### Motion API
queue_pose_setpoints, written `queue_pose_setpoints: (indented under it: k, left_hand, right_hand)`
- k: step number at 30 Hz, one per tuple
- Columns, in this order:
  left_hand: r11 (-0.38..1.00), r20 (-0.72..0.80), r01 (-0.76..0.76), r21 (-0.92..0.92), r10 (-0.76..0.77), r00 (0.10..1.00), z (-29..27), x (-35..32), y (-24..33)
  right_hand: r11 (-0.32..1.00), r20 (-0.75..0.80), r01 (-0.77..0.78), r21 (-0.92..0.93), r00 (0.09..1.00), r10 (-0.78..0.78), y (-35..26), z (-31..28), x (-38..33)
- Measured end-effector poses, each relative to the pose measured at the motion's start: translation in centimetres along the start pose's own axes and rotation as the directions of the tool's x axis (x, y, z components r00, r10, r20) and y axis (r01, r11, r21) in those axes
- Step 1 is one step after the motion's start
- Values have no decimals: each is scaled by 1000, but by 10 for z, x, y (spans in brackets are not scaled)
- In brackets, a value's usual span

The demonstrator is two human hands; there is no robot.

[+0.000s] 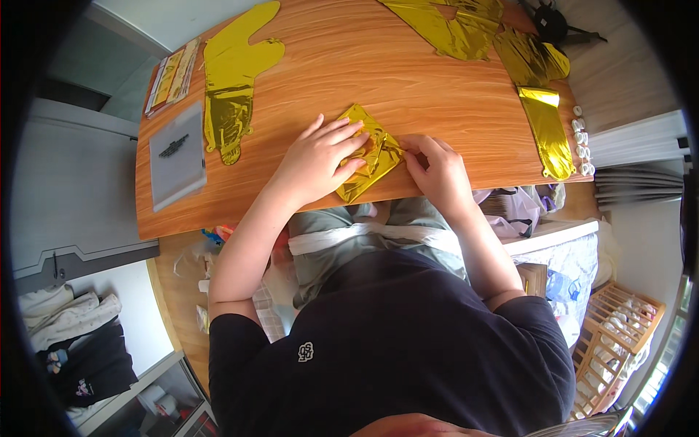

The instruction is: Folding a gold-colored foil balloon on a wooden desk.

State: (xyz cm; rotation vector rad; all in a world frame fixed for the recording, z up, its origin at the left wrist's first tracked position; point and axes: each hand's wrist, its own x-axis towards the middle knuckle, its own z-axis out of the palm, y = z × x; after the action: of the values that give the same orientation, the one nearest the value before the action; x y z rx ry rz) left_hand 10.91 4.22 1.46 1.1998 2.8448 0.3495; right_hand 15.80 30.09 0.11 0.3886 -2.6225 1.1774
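Note:
A folded gold foil balloon (380,154) lies creased near the front edge of the wooden table. My left hand (312,162) rests on it, fingers spread and flat, pressing its left part. With thumb and forefinger, my right hand (441,169) pinches the right corner of the same foil. Part of the folded piece is hidden under my left fingers. To the left, a flat number-shaped or letter-shaped foil balloon (237,65) lies stretched out. More gold foil balloons (455,29) are spread at the far right, one long folded strip (547,131) among them.
On the table's left are a clear plastic sleeve with small dark pieces (175,154) and flat printed packets (173,79). Small white rolls (580,138) line the right edge. A black object (551,23) sits at the far right corner. A wooden rack (615,328) stands at lower right.

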Motion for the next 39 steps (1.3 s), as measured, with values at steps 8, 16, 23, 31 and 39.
queue_pose_setpoints:
  k: [8, 16, 23, 31, 39]
  left_hand:
    - [992, -37, -56, 109, 60, 998, -9, 13, 7]
    - [980, 34, -176, -88, 180, 983, -2, 20, -10]
    - [970, 58, -242, -33, 243, 968, -2, 21, -16]
    - [965, 50, -261, -19, 262, 964, 3, 19, -15]
    - [981, 56, -184, -53, 187, 981, 3, 11, -6]
  right_hand:
    - [999, -30, 33, -26, 999, -34, 2, 3, 5]
    - [959, -28, 233, -159, 970, -240, 6, 5, 0]
    - [930, 55, 287, -228, 958, -282, -1, -2, 2]
    - [963, -16, 207, -171, 977, -213, 9, -8, -1]
    - [831, 71, 364, -421, 926, -370, -3, -12, -11]
